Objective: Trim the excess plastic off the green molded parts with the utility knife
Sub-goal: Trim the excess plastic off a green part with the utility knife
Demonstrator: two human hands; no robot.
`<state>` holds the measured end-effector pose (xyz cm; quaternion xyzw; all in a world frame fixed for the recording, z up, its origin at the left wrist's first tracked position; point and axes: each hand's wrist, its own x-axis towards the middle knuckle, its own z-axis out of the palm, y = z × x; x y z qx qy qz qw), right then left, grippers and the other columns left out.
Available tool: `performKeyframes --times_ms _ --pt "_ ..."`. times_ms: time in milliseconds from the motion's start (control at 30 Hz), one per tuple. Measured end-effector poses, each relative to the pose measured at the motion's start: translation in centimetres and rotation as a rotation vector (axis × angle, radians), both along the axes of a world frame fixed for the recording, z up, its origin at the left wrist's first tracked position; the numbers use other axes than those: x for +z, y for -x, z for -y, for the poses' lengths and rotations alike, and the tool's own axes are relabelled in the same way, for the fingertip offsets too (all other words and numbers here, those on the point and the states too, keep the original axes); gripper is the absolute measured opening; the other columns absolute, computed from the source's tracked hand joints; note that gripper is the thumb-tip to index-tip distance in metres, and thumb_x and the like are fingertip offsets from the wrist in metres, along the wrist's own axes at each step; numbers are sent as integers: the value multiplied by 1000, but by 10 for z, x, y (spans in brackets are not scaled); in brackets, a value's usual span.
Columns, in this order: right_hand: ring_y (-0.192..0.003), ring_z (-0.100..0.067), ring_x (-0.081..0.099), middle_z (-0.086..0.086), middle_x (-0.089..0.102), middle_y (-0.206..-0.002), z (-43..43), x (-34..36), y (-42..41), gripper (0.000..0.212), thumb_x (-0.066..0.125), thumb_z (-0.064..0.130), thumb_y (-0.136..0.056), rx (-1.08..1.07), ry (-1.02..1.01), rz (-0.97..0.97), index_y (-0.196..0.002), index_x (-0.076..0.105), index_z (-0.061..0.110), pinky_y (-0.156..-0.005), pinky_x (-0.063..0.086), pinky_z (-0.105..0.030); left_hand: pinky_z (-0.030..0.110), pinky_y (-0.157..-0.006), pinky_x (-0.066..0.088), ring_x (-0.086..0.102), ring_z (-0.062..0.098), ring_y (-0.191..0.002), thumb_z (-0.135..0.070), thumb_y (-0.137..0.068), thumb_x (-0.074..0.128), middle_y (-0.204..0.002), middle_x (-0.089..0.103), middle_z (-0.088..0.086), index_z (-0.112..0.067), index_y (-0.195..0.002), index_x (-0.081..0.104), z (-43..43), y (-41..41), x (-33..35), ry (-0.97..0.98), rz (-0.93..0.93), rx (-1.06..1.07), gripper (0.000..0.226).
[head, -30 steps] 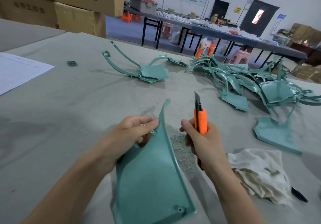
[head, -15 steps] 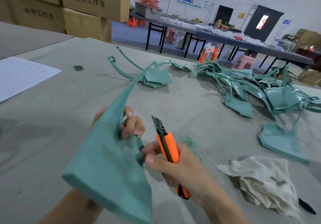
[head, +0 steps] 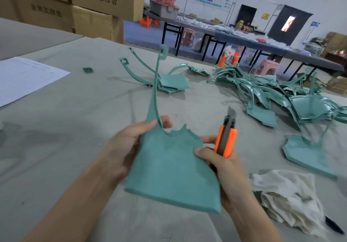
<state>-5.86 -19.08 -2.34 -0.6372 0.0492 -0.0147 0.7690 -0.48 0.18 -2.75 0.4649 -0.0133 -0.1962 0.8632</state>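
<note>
the green part (head: 169,168) is in the lower middle of the frame, held up off the grey table (head: 56,129). its wide flat end hangs low and its thin arm goes up to a little hook near the top middle. the left hand (head: 125,148) holds the part's left edge, thumb on the front and fingers behind it. the right hand (head: 223,168) is curled round the orange utility knife (head: 226,138), and its thumb rests on the part's right edge. the knife's blade sticks out and points up, just beside the part's jagged top edge but not touching it.

a crumpled white cloth (head: 287,196) lies at the lower right. one more green piece (head: 308,153) lies at the right, just above the cloth. a big pile of green parts (head: 272,95) is in the upper right, and a small stack (head: 169,84) sits in the middle, behind the thin arm. a tiny green bit (head: 87,70) lies near a sheet of paper (head: 24,76) on the left. brown boxes (head: 93,3) stand in the upper left.
</note>
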Motion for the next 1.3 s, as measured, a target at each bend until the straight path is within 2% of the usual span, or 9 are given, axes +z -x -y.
performKeyframes --times_ms 167,300,400,467,567,767,933,1100,1300 --pt "-45 -20 39 -10 54 -59 12 3 4 32 87 43 -61 146 26 120 -81 70 25 -44 33 -21 32 -64 60 72 27 -71 -27 -88 60 -91 73 20 -4 -87 76 5 5 -4 -262 -32 -14 28" --pt "-49 -9 37 4 57 -70 20 6 2 61 54 82 -75 69 232 220 -94 73 28 -44 31 -19 20 -49 53 65 15 -51 -16 -94 54 -66 71 10 -7 -89 72 5 6 -2 -300 4 -3 21" --pt "-54 -7 43 6 58 -74 30 1 -3 42 41 63 -92 -13 569 263 -100 71 33 -52 35 -24 13 -41 45 58 7 -39 -4 -95 46 -50 63 3 -4 -102 61 4 10 1 -273 25 -115 17" --pt "-54 -6 43 5 53 -68 31 0 -4 38 45 58 -93 70 693 323 -101 70 31 -54 33 -28 18 -50 52 64 11 -53 -4 -92 47 -70 70 7 -5 -105 61 2 8 4 -286 48 -203 18" --pt "-63 -29 49 -8 58 -73 29 -2 -2 42 46 60 -95 208 808 399 -101 69 25 -56 40 -43 19 -55 54 66 14 -59 -9 -84 53 -81 70 9 -4 -108 60 -1 6 4 -254 54 -226 25" --pt "-58 -23 44 -5 62 -70 27 -3 -1 26 49 46 -94 266 859 469 -106 71 37 -53 36 -35 15 -48 50 64 9 -53 -9 -90 50 -74 71 5 1 -122 56 -3 6 7 -264 64 -255 34" --pt "-65 -33 55 -10 68 -78 29 -2 -1 33 45 61 -95 283 899 466 -112 68 44 -56 44 -45 17 -52 52 69 12 -61 -3 -95 45 -79 74 7 -6 -121 63 -2 8 9 -251 51 -273 32" --pt "-70 -33 61 -9 71 -84 32 -2 -3 35 40 72 -93 251 957 472 -111 64 54 -61 49 -46 9 -39 43 60 3 -40 1 -96 42 -55 67 -1 -2 -119 60 3 8 11 -271 50 -259 30" --pt "-80 -35 66 -6 74 -90 34 -4 -5 31 42 73 -91 254 945 457 -114 61 63 -66 52 -49 14 -46 49 68 12 -55 -2 -92 48 -85 75 11 -7 -115 67 0 6 6 -254 16 -262 31"
